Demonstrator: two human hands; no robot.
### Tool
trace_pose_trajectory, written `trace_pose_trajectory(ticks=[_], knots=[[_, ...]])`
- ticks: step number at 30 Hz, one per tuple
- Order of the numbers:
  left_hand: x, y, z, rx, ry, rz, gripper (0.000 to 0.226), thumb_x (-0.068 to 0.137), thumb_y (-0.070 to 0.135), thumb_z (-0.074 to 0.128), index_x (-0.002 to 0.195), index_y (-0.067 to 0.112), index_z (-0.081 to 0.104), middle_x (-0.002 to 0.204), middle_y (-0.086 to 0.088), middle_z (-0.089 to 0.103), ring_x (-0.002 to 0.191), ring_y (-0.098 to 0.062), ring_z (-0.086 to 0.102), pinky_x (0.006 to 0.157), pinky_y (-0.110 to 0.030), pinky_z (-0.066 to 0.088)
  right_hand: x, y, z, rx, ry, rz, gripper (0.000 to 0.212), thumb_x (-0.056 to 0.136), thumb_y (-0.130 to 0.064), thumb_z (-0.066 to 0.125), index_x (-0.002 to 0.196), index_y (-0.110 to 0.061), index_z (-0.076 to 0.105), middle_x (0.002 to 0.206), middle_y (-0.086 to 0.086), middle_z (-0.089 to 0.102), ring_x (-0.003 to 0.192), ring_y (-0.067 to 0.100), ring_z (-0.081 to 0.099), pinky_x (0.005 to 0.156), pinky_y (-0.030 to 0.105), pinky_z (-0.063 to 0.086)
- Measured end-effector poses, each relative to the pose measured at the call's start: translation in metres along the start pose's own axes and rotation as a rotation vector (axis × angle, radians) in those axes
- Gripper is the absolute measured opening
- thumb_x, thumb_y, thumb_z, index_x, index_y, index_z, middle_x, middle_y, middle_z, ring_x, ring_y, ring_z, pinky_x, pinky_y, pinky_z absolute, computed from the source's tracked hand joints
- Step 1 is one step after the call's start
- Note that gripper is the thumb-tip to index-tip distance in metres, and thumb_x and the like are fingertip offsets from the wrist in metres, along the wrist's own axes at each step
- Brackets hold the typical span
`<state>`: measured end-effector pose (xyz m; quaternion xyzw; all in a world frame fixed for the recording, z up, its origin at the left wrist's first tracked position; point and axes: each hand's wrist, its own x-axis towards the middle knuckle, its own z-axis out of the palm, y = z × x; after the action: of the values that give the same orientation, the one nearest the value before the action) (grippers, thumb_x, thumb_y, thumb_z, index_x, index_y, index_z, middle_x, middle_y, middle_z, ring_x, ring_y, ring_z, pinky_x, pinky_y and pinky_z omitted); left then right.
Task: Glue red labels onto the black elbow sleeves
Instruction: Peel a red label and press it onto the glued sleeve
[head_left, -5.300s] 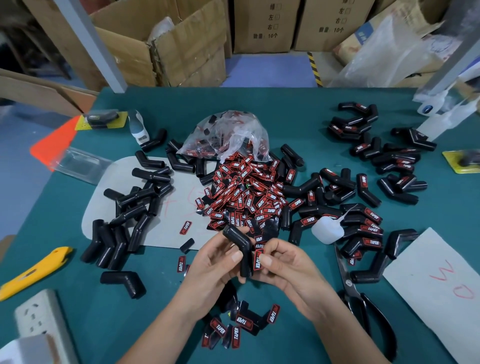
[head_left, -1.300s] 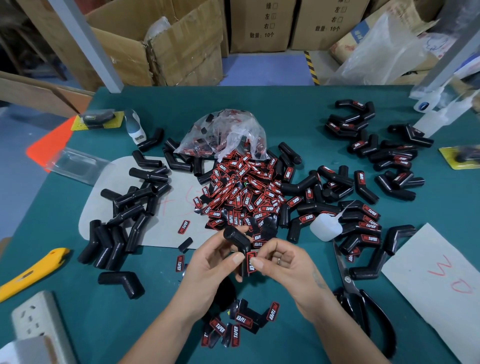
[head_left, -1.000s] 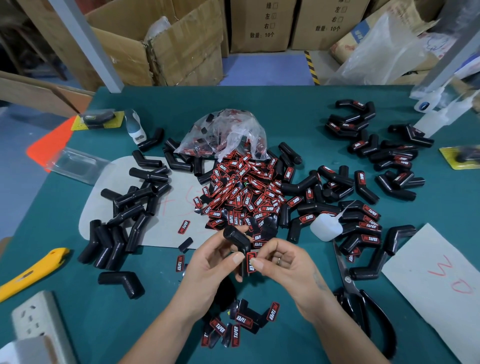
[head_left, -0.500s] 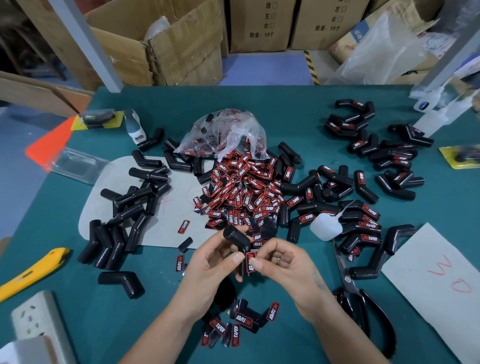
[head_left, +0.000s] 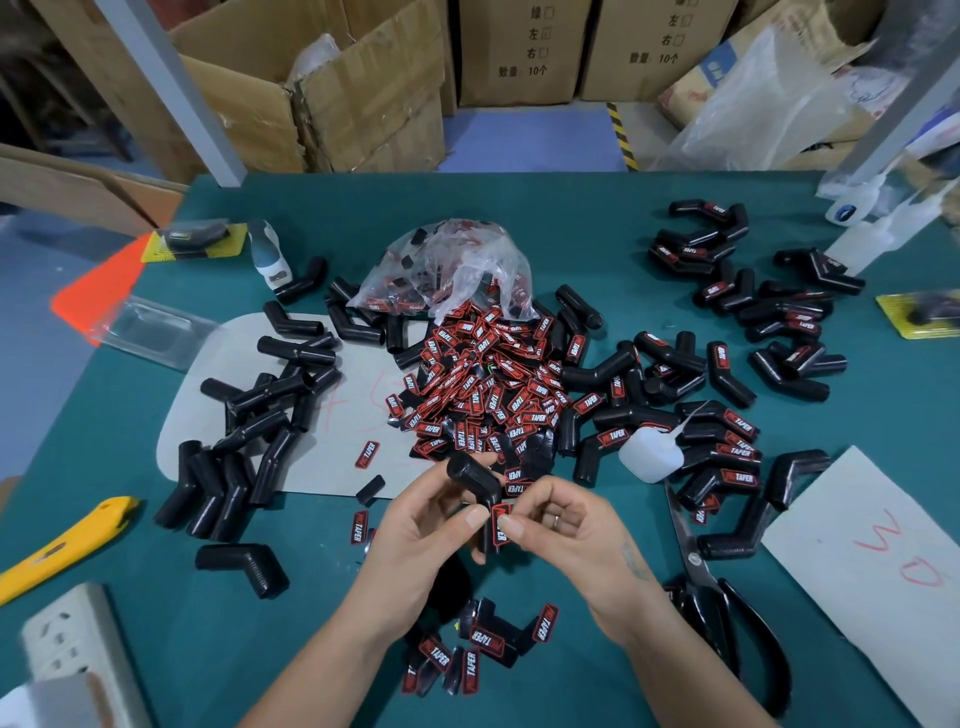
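now, step in hand: the person presses a red label onto a sleeve, probably to let the glue take.
left hand: the left hand grips the black bent rubber elbow sleeve with curled fingers, so that the lower leg stays steady and faces the person.
right hand: the right hand pinches the small red label with white letters against that lower leg, thumb and forefinger closed on it.
place of the sleeve: it is in the air above the teal table, just in front of the heap of loose red labels.
bare sleeves: the pile of unlabelled black sleeves lies at the left on a pale sheet; too many overlap for an exact count, about twenty.
finished sleeves: the labelled sleeves lie at the right, apart from the bare ones, likely to keep the two sorts separate; again too many for an exact count.
glue: one small white squeeze bottle lies near the right hand, easy to reach.
tools: one pair of black scissors, one yellow utility knife.
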<state>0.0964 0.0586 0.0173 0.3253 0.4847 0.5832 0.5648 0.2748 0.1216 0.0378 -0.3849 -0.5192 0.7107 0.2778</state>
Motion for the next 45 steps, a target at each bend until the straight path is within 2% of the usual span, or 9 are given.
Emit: trace_pose_trajectory(ticks=[14, 19, 21, 26, 29, 31, 35, 41, 45], knots=[[0.002, 0.000, 0.002, -0.008, 0.028, 0.001, 0.039, 0.088, 0.027, 0.078, 0.127, 0.022, 0.072, 0.107, -0.009, 0.070, 0.090, -0.020, 0.065, 0.066, -0.029, 0.055, 0.000, 0.004, 0.000, -0.018, 0.043, -0.001, 0.016, 0.083, -0.026, 0.084, 0.087, -0.020, 0.070, 0.081, -0.005, 0.068, 0.081, 0.009, 0.061, 0.078, 0.021, 0.051], [0.003, -0.001, 0.003, -0.110, 0.067, 0.075, 0.032, 0.090, 0.020, 0.076, 0.119, 0.016, 0.064, 0.113, -0.012, 0.068, 0.102, -0.027, 0.069, 0.079, -0.044, 0.062, 0.001, 0.006, -0.001, -0.036, 0.141, -0.054, 0.020, 0.086, -0.048, 0.075, 0.086, -0.029, 0.067, 0.078, -0.006, 0.065, 0.077, 0.010, 0.059, 0.075, 0.020, 0.050], [0.004, -0.002, 0.003, -0.146, 0.112, 0.102, 0.029, 0.091, 0.020, 0.075, 0.117, 0.018, 0.063, 0.119, -0.012, 0.069, 0.108, -0.031, 0.071, 0.084, -0.048, 0.062, 0.002, 0.008, -0.001, -0.034, 0.150, -0.039, 0.020, 0.091, -0.050, 0.072, 0.085, -0.031, 0.069, 0.079, -0.004, 0.067, 0.080, 0.012, 0.063, 0.080, 0.022, 0.051], [0.006, -0.006, 0.003, -0.186, 0.189, 0.164, 0.026, 0.094, 0.017, 0.073, 0.116, 0.017, 0.060, 0.122, -0.016, 0.071, 0.115, -0.040, 0.071, 0.089, -0.041, 0.061, 0.004, 0.017, 0.005, -0.019, 0.146, -0.014, 0.019, 0.098, -0.040, 0.064, 0.094, -0.026, 0.077, 0.089, -0.001, 0.072, 0.085, 0.013, 0.065, 0.091, 0.037, 0.059], [0.006, -0.008, 0.003, -0.164, 0.215, 0.174, 0.028, 0.094, 0.019, 0.073, 0.119, 0.015, 0.060, 0.122, -0.017, 0.071, 0.117, -0.039, 0.071, 0.090, -0.039, 0.061, 0.004, 0.018, 0.009, 0.042, 0.221, -0.037, 0.016, 0.097, -0.034, 0.065, 0.097, -0.026, 0.079, 0.095, -0.004, 0.075, 0.088, 0.008, 0.067, 0.090, 0.033, 0.059], [0.005, -0.008, 0.005, -0.132, 0.209, 0.181, 0.028, 0.095, 0.020, 0.072, 0.120, 0.016, 0.061, 0.121, -0.014, 0.073, 0.115, -0.035, 0.072, 0.091, -0.037, 0.061, 0.005, 0.016, 0.010, 0.051, 0.240, -0.040, 0.013, 0.099, -0.032, 0.071, 0.099, -0.023, 0.080, 0.101, 0.001, 0.075, 0.091, 0.010, 0.069, 0.088, 0.031, 0.059], [0.003, -0.009, 0.010, -0.087, 0.175, 0.178, 0.027, 0.096, 0.021, 0.071, 0.122, 0.017, 0.064, 0.120, -0.013, 0.072, 0.119, -0.033, 0.071, 0.096, -0.035, 0.059, 0.006, 0.016, 0.011, 0.060, 0.253, -0.032, 0.025, 0.085, -0.025, 0.077, 0.102, -0.007, 0.079, 0.103, 0.018, 0.068, 0.093, 0.022, 0.066, 0.094, 0.045, 0.056], [0.002, -0.008, 0.015, -0.055, 0.196, 0.179, 0.037, 0.092, 0.036, 0.081, 0.121, 0.017, 0.067, 0.123, -0.016, 0.071, 0.123, -0.040, 0.068, 0.099, -0.041, 0.058, 0.005, 0.020, 0.009, 0.108, 0.287, -0.069, 0.022, 0.076, -0.023, 0.085, 0.092, -0.009, 0.080, 0.090, 0.009, 0.067, 0.084, 0.014, 0.061, 0.082, 0.029, 0.050], [0.002, -0.010, 0.018, -0.043, 0.213, 0.232, 0.029, 0.095, 0.028, 0.079, 0.118, 0.015, 0.066, 0.122, -0.013, 0.070, 0.123, -0.039, 0.069, 0.100, -0.041, 0.058, 0.004, 0.022, 0.013, 0.092, 0.301, -0.100, 0.014, 0.076, -0.027, 0.086, 0.085, -0.019, 0.080, 0.087, 0.005, 0.067, 0.082, 0.012, 0.061, 0.080, 0.028, 0.050]])
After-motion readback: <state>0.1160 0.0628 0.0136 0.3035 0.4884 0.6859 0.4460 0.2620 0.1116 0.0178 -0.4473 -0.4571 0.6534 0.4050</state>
